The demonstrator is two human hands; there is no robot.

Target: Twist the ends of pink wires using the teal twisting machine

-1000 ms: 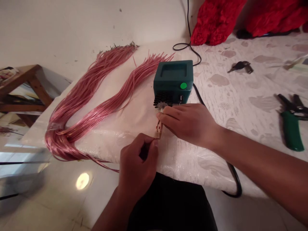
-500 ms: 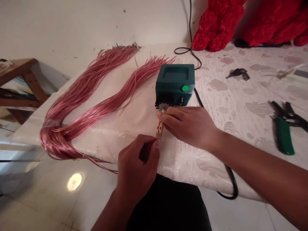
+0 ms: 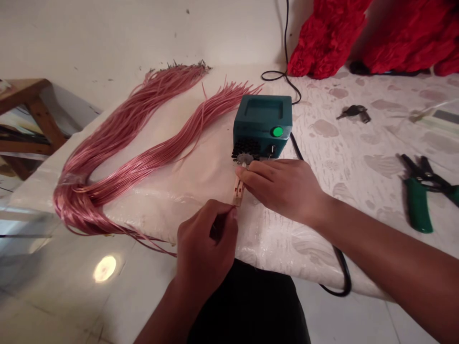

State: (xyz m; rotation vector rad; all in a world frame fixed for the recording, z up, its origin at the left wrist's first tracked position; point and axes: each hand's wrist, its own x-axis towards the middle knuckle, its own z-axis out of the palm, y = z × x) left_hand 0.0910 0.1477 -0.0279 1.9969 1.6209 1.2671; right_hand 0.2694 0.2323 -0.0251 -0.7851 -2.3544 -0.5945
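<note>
My left hand point(image 3: 206, 239) pinches a thin pink wire between thumb and forefinger, close to the lower end of a narrow beige piece point(image 3: 237, 195) with small red marks. My right hand point(image 3: 283, 186) is closed on the upper part of that beige piece; its fingertips hide some of it. Just above the fingers sit a greyish toothed disc point(image 3: 245, 158) and a cluster of black tips on the front of a teal box point(image 3: 263, 125) with a green button point(image 3: 278, 132). A large bundle of pink wires point(image 3: 138, 162) lies left of the box, and a few strands trail toward my left hand.
Green-handled pliers point(image 3: 419, 203) and a small dark metal part point(image 3: 354, 113) lie to the right. Red ruffled bunches point(image 3: 324, 40) stand at the back. A black cable point(image 3: 287, 43) runs behind the box. A wooden stool point(image 3: 39, 112) is at far left.
Both hands keep nearly the same hold and place. The view has shifted slightly, so the stool and pliers appear a little farther left.
</note>
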